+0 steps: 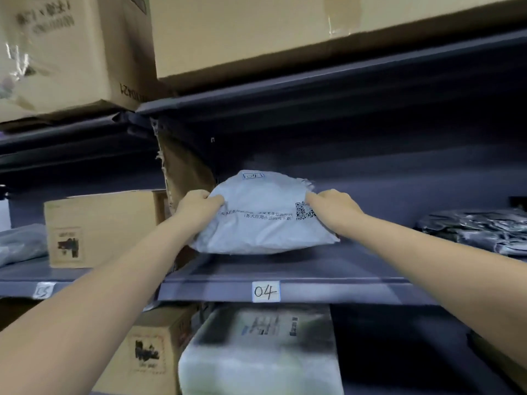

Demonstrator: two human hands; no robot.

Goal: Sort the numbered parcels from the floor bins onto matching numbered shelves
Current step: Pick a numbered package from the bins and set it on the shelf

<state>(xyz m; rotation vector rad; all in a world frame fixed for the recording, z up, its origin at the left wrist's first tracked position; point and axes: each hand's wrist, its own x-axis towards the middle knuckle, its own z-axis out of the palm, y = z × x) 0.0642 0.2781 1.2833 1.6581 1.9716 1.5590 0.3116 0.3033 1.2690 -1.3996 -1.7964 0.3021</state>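
A pale grey plastic mailer parcel point(261, 220) with a small number label near its far edge and a QR code lies on the dark shelf point(328, 269). The shelf's front edge carries a white tag reading 04 point(265, 291). My left hand point(196, 206) grips the parcel's left edge with curled fingers. My right hand point(332, 205) pinches its right edge beside the QR code. Both forearms reach in from below.
A dark plastic-wrapped parcel point(479, 232) lies at the right on the same shelf. A cardboard box point(102, 226) stands on the neighbouring shelf to the left. Large cartons point(256, 32) sit above. Below are a white parcel point(262, 354) and a small box point(148, 354).
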